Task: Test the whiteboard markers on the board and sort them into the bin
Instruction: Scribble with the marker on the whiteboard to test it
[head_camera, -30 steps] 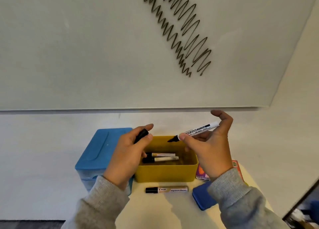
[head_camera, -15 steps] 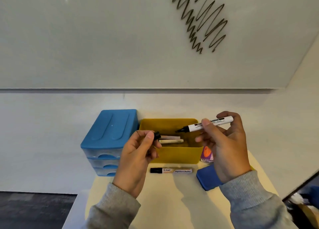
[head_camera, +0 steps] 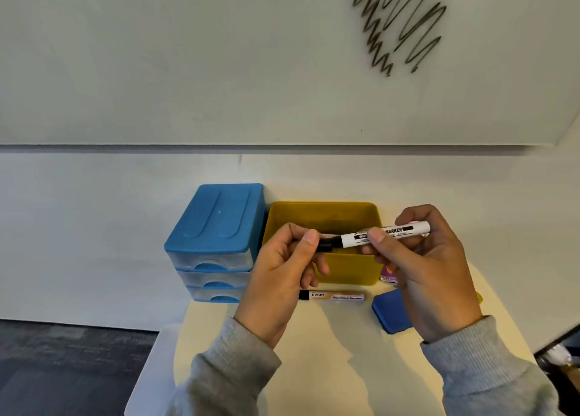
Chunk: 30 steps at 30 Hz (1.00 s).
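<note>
Right hand [head_camera: 430,274] holds marker [head_camera: 387,234] level over the bin [head_camera: 348,271]; left hand [head_camera: 282,274] pinches cap [head_camera: 324,245] onto its tip, probably sealing it before sorting.

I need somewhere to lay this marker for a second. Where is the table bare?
Bare table lies between the two sleeves, in front of the lying marker. It is crowded further back: drawer box, yellow bin and blue eraser sit close together.
</note>
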Available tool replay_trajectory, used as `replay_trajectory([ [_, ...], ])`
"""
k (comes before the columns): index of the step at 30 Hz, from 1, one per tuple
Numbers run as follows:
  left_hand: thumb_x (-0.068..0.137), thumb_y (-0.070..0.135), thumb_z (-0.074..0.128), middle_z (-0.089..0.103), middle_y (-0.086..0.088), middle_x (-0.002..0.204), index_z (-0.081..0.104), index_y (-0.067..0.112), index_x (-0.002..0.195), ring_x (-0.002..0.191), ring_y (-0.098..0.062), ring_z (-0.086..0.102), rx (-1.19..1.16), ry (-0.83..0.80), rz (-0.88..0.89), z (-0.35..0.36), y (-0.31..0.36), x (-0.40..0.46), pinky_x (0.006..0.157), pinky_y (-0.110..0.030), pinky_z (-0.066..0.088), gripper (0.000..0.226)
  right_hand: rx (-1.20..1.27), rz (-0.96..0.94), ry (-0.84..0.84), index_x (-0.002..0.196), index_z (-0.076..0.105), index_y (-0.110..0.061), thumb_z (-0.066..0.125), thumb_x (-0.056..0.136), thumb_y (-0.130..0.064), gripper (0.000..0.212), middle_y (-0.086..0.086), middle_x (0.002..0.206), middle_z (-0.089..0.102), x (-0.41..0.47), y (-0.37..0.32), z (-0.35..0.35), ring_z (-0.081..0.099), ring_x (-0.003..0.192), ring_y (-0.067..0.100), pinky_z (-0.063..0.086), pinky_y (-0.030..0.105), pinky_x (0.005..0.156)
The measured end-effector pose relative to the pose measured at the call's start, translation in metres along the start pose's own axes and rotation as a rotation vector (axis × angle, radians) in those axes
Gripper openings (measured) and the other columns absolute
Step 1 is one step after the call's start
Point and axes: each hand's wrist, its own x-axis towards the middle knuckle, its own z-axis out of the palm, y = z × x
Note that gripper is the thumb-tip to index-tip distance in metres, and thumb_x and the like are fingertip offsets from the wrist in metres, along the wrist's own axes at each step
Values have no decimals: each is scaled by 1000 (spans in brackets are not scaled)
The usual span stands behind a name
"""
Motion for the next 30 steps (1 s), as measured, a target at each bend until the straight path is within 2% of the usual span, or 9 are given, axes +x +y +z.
replay_trajectory([
  [3,95,37,50,60,-6,69,59,7,98,58,-11,50,73,11,20,1,-2,-1,58,-20,47,31,-29,-14,-51,96,60,-1,78,70,-10,33,15,79,74,-1,2,1,73,72,24,55,23,61],
  [6,96,43,46,58,-7,70,58,11,90,62,-10,53,250,100,105,0,-8,-2,57,-19,45,36,-128,-48,-120,90,69,-3,82,70,-11,24,16,82,74,-1,5,-4,72,75,25,55,24,63],
  [10,99,40,42,60,15,70,60,19,82,70,-1,59,393,213,239,0,-10,-3,61,-11,44,32,-342,-107,-274,85,77,-12,81,76,-14,10,-4,74,71,0,10,-4,63,71,7,50,17,64],
  [13,100,38,36,60,26,69,57,28,81,73,5,59,345,256,220,4,-10,-7,63,-6,42,30,-412,-139,-340,89,76,-16,76,80,-24,12,-6,75,69,1,16,-2,62,74,7,49,17,67],
  [17,101,37,34,60,27,68,56,25,80,72,6,59,323,292,231,7,-10,-10,63,-6,43,32,-481,-176,-392,93,75,-23,71,86,-31,11,-5,77,68,-3,19,-4,61,76,11,48,17,68],
  [25,102,35,34,62,28,68,57,29,81,73,5,64,389,311,260,11,-12,-10,58,-5,43,32,-489,-207,-443,95,72,-22,71,88,-29,10,-7,73,62,-4,25,-8,57,70,13,47,22,65],
  [30,100,38,34,64,28,73,58,32,85,77,4,65,382,289,262,10,-18,-12,61,-6,46,29,-480,-149,-465,92,72,-22,73,88,-33,12,2,80,68,-1,26,-11,61,75,17,50,29,68],
])
